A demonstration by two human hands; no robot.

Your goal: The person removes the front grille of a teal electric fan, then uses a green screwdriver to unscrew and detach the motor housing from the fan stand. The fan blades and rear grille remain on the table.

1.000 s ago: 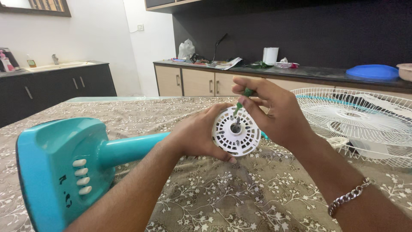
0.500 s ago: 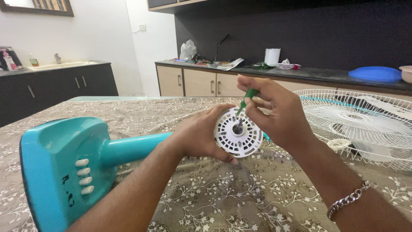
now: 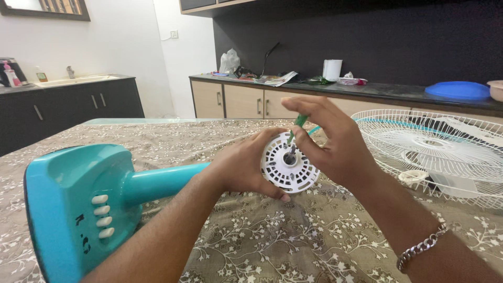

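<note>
A teal table fan lies on its side; its base (image 3: pixel 78 209) with white buttons points toward me and its stem (image 3: pixel 162 181) runs right. My left hand (image 3: pixel 241 165) grips the round white motor housing (image 3: pixel 287 167) at the stem's end, the metal shaft showing in its middle. My right hand (image 3: pixel 327 141) pinches a small green-handled screwdriver (image 3: pixel 296 126) whose tip rests on the housing face near the shaft. A metal bracelet (image 3: pixel 422 246) sits on my right wrist.
A white wire fan guard (image 3: pixel 435 152) with blades lies on the floral tablecloth (image 3: pixel 293 236) at right. Behind are a counter with papers, a bag, a paper roll and a blue lid (image 3: pixel 456 89), and a sink cabinet (image 3: pixel 68 102) at left.
My right hand has turned around the screwdriver, its fingers shifting and spreading wider. The left hand and fan stay almost still.
</note>
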